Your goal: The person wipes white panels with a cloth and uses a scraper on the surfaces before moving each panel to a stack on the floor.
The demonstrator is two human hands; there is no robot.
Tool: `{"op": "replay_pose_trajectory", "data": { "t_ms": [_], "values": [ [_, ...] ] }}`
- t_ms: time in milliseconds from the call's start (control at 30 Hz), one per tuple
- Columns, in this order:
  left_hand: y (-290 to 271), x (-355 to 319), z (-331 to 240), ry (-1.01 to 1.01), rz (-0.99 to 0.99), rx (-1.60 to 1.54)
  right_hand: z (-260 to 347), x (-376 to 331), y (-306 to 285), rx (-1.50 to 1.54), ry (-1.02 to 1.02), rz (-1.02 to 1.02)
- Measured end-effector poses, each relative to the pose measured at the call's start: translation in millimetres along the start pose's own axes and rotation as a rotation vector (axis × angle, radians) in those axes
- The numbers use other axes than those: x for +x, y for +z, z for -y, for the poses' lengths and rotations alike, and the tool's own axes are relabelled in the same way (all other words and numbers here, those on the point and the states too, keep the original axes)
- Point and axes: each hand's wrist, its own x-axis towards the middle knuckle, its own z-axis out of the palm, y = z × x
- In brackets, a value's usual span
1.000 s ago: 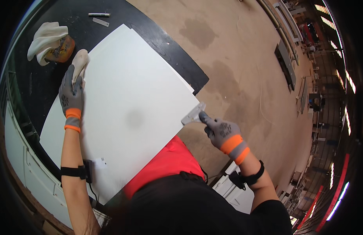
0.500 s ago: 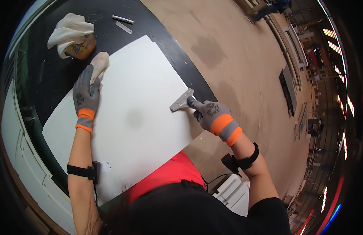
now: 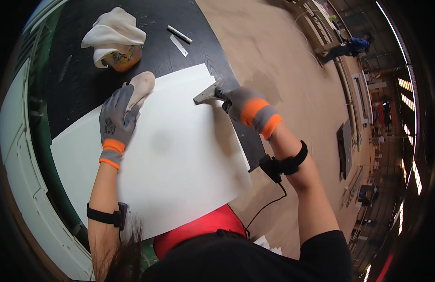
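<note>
A large white panel (image 3: 175,164) lies before me on the black tabletop (image 3: 76,96), with the edge of a second white sheet showing beneath it. My gloved left hand (image 3: 116,117) rests at the panel's far left edge, fingers closed round a bunched off-white cloth (image 3: 143,87). In my gloved right hand (image 3: 241,104) is a metal scraper (image 3: 206,94), its wide blade over the panel near the far right corner. That glove is slightly blurred, and its fingers partly hide the scraper's handle.
Beyond the left hand stands an orange container (image 3: 126,59) draped with a white cloth (image 3: 115,34). A white pen-like tool (image 3: 180,34) and a flat metal blade (image 3: 178,46) lie on the tabletop. Farther right, a person in blue (image 3: 353,47) is near stacked boards.
My right hand and the scraper have moved away from me along the panel's right edge. My left hand keeps the cloth. The view has shifted, and the person in the distance shows more fully.
</note>
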Motion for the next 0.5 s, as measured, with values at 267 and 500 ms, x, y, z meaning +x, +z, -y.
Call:
{"op": "replay_pose_trajectory", "data": {
  "t_ms": [267, 500],
  "values": [
    [1, -3, 3, -0.035, -0.006, 0.034, -21, -7, -10, -0.139, -0.178, -0.030],
    [7, -16, 10, -0.130, -0.054, -0.016, -41, 23, -35, -0.205, -0.255, 0.125]
  ]
}}
